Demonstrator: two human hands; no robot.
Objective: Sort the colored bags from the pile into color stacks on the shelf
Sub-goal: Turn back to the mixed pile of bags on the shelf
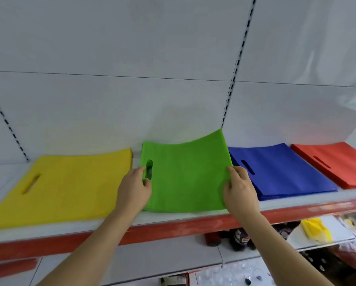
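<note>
**Square up the green bag**

Head view: green bag [185,174] sits on the green stack, mid shelf [173,220], btwn yellow stack [69,186] & blue stack [280,170]. Line up edges w/ the stack, flatten the raised back corner. Your left hand [134,187] pinches the handle edge; right hand [240,189] pinches the opposite edge.

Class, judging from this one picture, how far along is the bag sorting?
Done: yellow stack, blue stack and red stack lie on the shelf. In hand: left hand and right hand grip the green bag. Left: unclear, the pile is out of view.
</note>
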